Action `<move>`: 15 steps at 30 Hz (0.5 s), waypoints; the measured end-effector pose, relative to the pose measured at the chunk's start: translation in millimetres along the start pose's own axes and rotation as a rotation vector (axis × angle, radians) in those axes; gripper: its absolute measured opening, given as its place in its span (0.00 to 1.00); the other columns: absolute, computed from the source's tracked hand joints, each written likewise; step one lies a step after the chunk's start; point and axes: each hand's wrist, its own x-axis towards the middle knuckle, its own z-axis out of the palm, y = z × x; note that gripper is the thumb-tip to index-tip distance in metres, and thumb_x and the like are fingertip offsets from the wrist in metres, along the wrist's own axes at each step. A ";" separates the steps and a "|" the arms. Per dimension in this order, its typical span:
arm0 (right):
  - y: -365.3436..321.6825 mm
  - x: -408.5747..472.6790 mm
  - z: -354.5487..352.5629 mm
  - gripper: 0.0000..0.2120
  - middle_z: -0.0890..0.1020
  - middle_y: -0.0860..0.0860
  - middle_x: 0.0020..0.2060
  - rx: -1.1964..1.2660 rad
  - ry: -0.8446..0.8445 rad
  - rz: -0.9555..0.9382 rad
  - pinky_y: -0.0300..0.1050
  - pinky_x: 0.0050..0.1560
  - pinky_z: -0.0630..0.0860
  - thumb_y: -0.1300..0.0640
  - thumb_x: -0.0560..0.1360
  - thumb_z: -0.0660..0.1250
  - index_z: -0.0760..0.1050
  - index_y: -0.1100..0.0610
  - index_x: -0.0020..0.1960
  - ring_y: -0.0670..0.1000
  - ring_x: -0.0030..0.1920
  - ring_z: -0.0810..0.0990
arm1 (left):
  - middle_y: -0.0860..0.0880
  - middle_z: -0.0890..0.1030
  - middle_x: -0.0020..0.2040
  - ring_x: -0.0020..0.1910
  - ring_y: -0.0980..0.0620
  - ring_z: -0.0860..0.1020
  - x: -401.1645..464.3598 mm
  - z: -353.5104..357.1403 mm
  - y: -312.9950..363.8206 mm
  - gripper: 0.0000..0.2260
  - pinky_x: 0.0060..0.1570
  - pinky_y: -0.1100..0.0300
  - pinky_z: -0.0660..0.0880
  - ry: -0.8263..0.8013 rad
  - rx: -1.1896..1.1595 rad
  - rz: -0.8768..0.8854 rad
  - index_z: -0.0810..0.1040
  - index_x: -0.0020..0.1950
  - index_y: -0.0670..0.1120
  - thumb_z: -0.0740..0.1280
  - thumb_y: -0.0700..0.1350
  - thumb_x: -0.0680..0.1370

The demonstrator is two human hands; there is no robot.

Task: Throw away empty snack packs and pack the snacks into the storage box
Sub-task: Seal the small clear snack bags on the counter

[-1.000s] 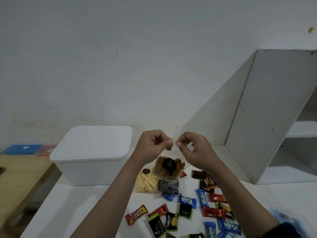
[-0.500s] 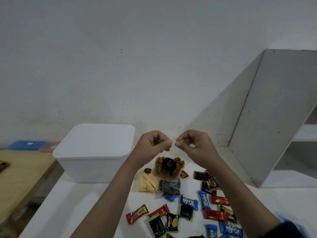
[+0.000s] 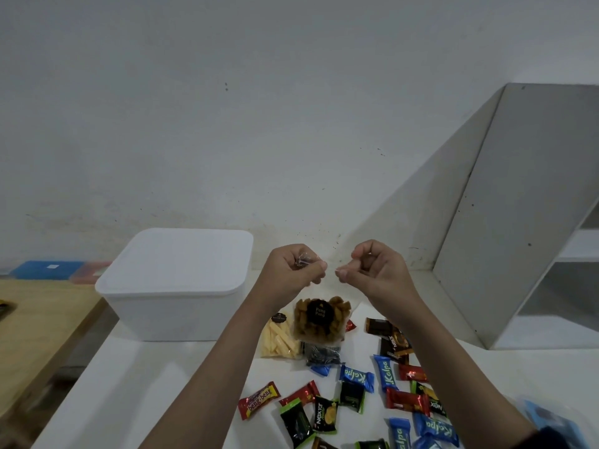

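Above the white table [image 3: 129,377], we hold both hands raised near each other. Our left hand [image 3: 293,270] curls round a small crumpled clear wrapper [image 3: 303,261]; our right hand [image 3: 372,270] is curled too, thumb meeting fingertips, but whether it pinches anything we cannot tell. We judge this to be the sorting step: an empty pack that needs discarding, though no bin is visible. The storage box [image 3: 175,286] sits to our left with its lid on, contents hidden, so it needs opening next. Loose snacks [image 3: 356,377] lie below our wrists, with a bag of brown puffs [image 3: 321,319] just beside the box.
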 end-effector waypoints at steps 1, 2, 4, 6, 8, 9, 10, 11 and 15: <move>1.4 0.3 0.1 0.11 0.77 0.61 0.34 -0.028 0.009 -0.016 0.50 0.49 0.81 0.72 0.69 0.70 0.71 0.60 0.43 0.54 0.38 0.82 | 0.52 0.80 0.31 0.32 0.56 0.78 -0.2 0.3 0.4 0.07 0.35 0.63 0.75 -0.014 -0.013 -0.009 0.79 0.36 0.45 0.71 0.37 0.74; 2.9 0.4 0.2 0.12 0.75 0.61 0.34 -0.068 0.018 -0.031 0.51 0.50 0.81 0.72 0.69 0.70 0.69 0.60 0.41 0.56 0.40 0.82 | 0.51 0.81 0.32 0.33 0.56 0.78 -0.7 0.7 0.7 0.06 0.35 0.63 0.75 -0.026 -0.027 -0.017 0.79 0.37 0.45 0.72 0.38 0.72; 5.3 0.5 1.2 0.15 0.75 0.58 0.32 -0.127 0.034 -0.053 0.51 0.50 0.80 0.73 0.69 0.70 0.66 0.58 0.39 0.59 0.42 0.82 | 0.50 0.81 0.34 0.33 0.57 0.78 -1.2 1.8 0.5 0.05 0.34 0.63 0.75 -0.035 -0.043 -0.027 0.80 0.37 0.46 0.74 0.38 0.70; 8.4 1.0 2.7 0.16 0.76 0.55 0.30 -0.109 0.052 -0.050 0.48 0.48 0.80 0.73 0.68 0.70 0.65 0.58 0.39 0.56 0.40 0.83 | 0.49 0.82 0.34 0.32 0.58 0.78 -0.7 2.4 -0.9 0.06 0.35 0.63 0.75 -0.018 -0.005 0.000 0.80 0.36 0.46 0.74 0.37 0.70; 10.3 1.2 3.1 0.15 0.79 0.55 0.29 -0.028 0.079 -0.027 0.41 0.44 0.80 0.72 0.67 0.72 0.66 0.62 0.43 0.52 0.38 0.84 | 0.47 0.82 0.35 0.35 0.54 0.79 1.0 2.2 -2.4 0.07 0.40 0.58 0.78 0.011 0.051 0.040 0.80 0.35 0.47 0.74 0.37 0.71; 10.4 1.0 3.2 0.16 0.82 0.54 0.30 0.002 0.093 -0.017 0.38 0.43 0.80 0.70 0.67 0.73 0.67 0.63 0.46 0.51 0.38 0.85 | 0.46 0.82 0.35 0.36 0.52 0.79 1.6 1.9 -2.7 0.07 0.42 0.54 0.78 0.026 0.069 0.051 0.80 0.35 0.47 0.74 0.38 0.71; 10.7 0.7 2.9 0.18 0.84 0.53 0.31 0.015 0.107 -0.009 0.38 0.42 0.80 0.68 0.66 0.74 0.68 0.64 0.49 0.51 0.38 0.85 | 0.46 0.82 0.35 0.37 0.51 0.80 2.2 1.5 -3.2 0.07 0.43 0.53 0.78 0.039 0.078 0.059 0.80 0.35 0.47 0.74 0.38 0.71; 11.0 0.3 2.3 0.19 0.84 0.53 0.31 0.017 0.123 -0.004 0.39 0.43 0.81 0.66 0.65 0.75 0.68 0.64 0.50 0.53 0.38 0.85 | 0.46 0.82 0.35 0.37 0.51 0.80 2.4 1.3 -3.5 0.07 0.43 0.54 0.78 0.052 0.077 0.064 0.80 0.35 0.47 0.74 0.38 0.71; 11.5 -0.6 -2.1 0.19 0.79 0.55 0.27 0.066 0.165 0.025 0.43 0.44 0.81 0.67 0.63 0.76 0.68 0.64 0.47 0.54 0.36 0.84 | 0.51 0.82 0.33 0.36 0.55 0.80 1.2 -0.5 -6.5 0.06 0.43 0.57 0.78 0.074 0.025 0.051 0.80 0.35 0.46 0.74 0.37 0.71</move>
